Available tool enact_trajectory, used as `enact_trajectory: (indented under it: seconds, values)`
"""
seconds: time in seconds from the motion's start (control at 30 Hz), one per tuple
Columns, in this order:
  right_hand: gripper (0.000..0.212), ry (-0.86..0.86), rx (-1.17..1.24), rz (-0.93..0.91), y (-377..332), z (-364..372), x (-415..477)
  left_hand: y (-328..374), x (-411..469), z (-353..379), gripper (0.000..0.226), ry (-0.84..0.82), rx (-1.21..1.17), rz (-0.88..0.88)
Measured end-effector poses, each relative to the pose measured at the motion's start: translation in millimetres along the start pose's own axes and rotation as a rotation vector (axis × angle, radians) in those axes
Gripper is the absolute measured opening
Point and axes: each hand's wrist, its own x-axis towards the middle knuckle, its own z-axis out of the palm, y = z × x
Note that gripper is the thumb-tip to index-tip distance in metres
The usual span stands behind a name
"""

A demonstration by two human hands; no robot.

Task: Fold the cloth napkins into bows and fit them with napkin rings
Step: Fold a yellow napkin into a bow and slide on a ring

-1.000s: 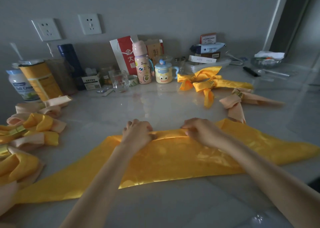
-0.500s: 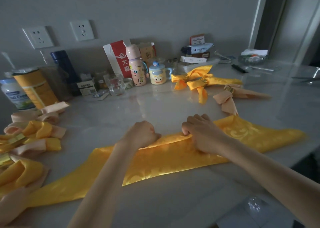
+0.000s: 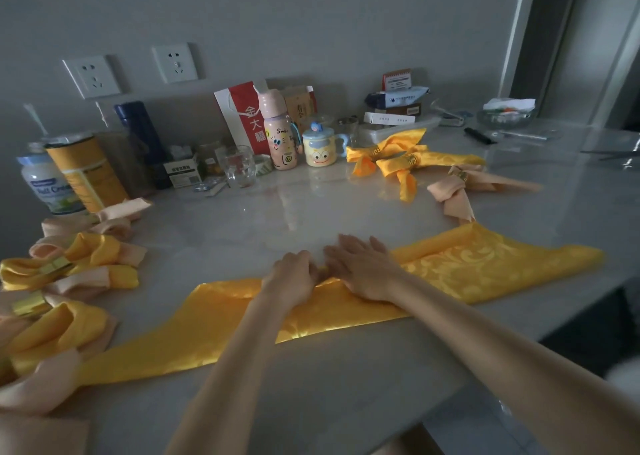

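A long yellow satin napkin [image 3: 478,267] lies folded into a band across the grey table [image 3: 263,219], from lower left to right. My left hand [image 3: 292,278] sits at the band's middle with its fingers curled into the folded top edge. My right hand [image 3: 363,267] lies right beside it, fingers straight and flat on the cloth. Yellow bows with gold rings [image 3: 398,158] lie at the back right, with a peach bow [image 3: 457,191] next to them. Several yellow and peach bows [image 3: 69,271] are piled at the left edge.
Along the back wall stand a milk powder jar [image 3: 41,184], an orange canister [image 3: 86,174], a glass [image 3: 239,167], a pink bottle [image 3: 277,132], a cartoon mug [image 3: 318,150], a red bag [image 3: 246,115] and boxes [image 3: 394,108]. The table's edge drops off at the lower right.
The band has become narrower as its top edge was rolled toward me. My hands have come together at its middle, and my right hand has flattened out. The view has shifted.
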Motion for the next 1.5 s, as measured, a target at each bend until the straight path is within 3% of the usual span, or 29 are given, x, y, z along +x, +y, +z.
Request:
enact_trajectory:
  seconds: [0.17,0.4,0.5,0.6,0.8,1.2,1.4,1.5]
  values:
    - [0.064,-0.059,-0.068,0.166,38.1,-6.2,-14.6,-8.3,-0.9,3.8,0.027,0.001,-0.083,-0.012]
    - [0.062,0.027,-0.017,0.334,99.8,-14.8,-38.2,-5.1,-4.6,7.4,0.025,0.054,-0.165,-0.016]
    - [0.053,0.167,0.007,0.253,95.6,-13.3,-43.9,-8.4,-9.2,7.3,0.019,0.092,-0.233,0.021]
    - [0.04,0.267,0.13,0.083,82.9,-17.5,-48.5,-9.7,-14.2,1.6,0.029,0.108,-0.188,0.071]
    - [0.035,0.223,0.263,-0.005,70.3,-25.0,-49.5,-6.1,-19.2,-8.8,0.037,0.066,-0.003,0.122]
    - [0.013,0.436,0.047,-0.111,61.9,-20.6,-51.8,3.1,-23.6,-10.8,0.025,0.19,0.159,0.14]
    - [0.01,0.403,-0.036,-0.17,57.9,-23.5,-59.4,13.8,-30.9,-14.7,0.018,0.128,-0.175,0.127]
    - [0.022,0.38,-0.13,-0.226,57.9,-28.1,-62.2,13.7,-29.6,-11.8,0.021,0.097,-0.152,0.109]
